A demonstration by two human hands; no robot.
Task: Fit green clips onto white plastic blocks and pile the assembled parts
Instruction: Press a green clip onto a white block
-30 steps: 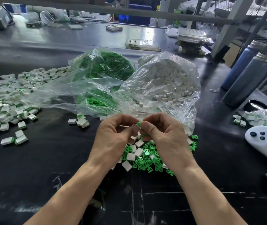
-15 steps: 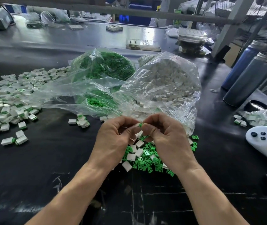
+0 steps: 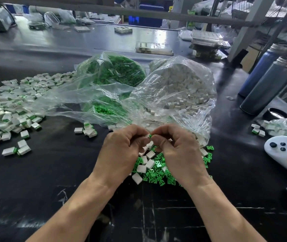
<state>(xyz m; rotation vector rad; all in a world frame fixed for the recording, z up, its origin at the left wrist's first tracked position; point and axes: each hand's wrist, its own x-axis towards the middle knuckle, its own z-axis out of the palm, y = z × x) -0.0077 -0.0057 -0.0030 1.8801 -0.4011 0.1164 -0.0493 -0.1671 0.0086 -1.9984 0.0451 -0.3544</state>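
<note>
- Pressing the two parts together is where you are now: your left hand (image 3: pixel 123 151) and right hand (image 3: pixel 177 151) meet fingertip to fingertip above the loose heap, with a sliver of green clip (image 3: pixel 150 136) showing between them.
- Your left fingers are curled, pinching a white block (image 3: pixel 147 136), of which only a small corner peeks out; your right thumb and forefinger are pinching the clip against it.
- Compared with a second ago, the green showing between your fingertips is about the same small patch and your hands have barely shifted, so I'd judge the clip is mid-seat rather than finished. Whether it has snapped home is hidden by your fingers.
- Under your wrists sits the loose heap of clips (image 3: pixel 156 173) with a few bare blocks mixed in, unchanged over the last second.
- Finished parts lie well to your left in the big pile (image 3: pixel 8 109), with a few stragglers (image 3: pixel 88 131) nearer you; nothing has been added there yet.
- Behind your hands, the bag of blocks (image 3: pixel 182 88) and the bag of clips (image 3: pixel 114 72) stand open side by side.
- My guess at the next call: one firm squeeze, then a toss to the left pile.
</note>
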